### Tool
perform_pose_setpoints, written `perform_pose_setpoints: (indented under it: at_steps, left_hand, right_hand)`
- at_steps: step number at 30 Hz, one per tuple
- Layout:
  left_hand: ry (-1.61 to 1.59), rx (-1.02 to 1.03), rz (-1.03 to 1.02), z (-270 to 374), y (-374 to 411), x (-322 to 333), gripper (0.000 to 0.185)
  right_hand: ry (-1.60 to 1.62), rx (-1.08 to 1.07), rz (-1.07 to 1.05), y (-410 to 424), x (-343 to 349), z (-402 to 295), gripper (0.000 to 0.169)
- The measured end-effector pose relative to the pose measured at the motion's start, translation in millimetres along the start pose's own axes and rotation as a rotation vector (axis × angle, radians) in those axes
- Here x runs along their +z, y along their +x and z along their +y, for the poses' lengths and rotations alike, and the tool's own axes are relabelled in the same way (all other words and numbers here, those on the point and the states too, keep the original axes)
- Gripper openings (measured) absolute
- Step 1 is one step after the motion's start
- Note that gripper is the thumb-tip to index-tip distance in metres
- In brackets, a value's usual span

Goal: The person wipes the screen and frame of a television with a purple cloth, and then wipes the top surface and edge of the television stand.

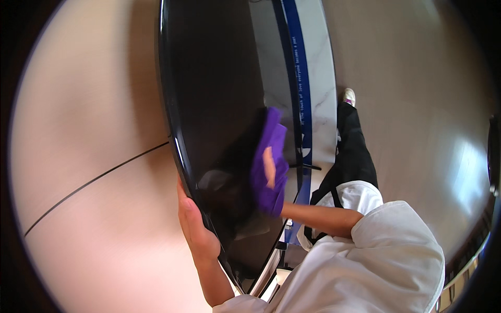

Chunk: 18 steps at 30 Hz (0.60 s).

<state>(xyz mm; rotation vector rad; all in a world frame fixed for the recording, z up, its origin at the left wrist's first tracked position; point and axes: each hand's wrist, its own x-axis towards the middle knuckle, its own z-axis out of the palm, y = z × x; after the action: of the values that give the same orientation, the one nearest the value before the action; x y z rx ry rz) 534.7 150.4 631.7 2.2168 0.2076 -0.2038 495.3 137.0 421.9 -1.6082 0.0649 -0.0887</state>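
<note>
A large flat-screen television (219,98) with a glossy black screen stands upright before me. My left hand (195,227) holds its rim at the lower left, thumb and palm against the edge, some fingers hidden behind it. My right hand (269,168) is pressed to a purple cloth (270,195) on the screen side; the cloth covers most of the hand, and both are slightly blurred. Below the screen, a thin black foot (307,167) rests on a white marble-patterned surface (321,98) with a dark blue strip (301,78) bearing writing.
Behind the television is a pale wall (78,137) with a dark seam. A shiny grey-brown floor (411,98) lies on the right, with my leg and shoe on it beside the marble-patterned surface. Dark slatted items stand at the far lower right rim.
</note>
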Motion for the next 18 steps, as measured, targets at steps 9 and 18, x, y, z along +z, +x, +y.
perform_pose_setpoints:
  at_steps: [9,18]
  left_hand:
    - [-0.252,-0.063,0.060,-26,-9,-18,0.062]
    - [-0.197,-0.390,0.512,2,-33,0,0.064]
  right_hand:
    - [0.236,-0.073,0.262,55,5,-9,0.055]
    - [-0.519,0.882,-0.592,27,55,344,0.040]
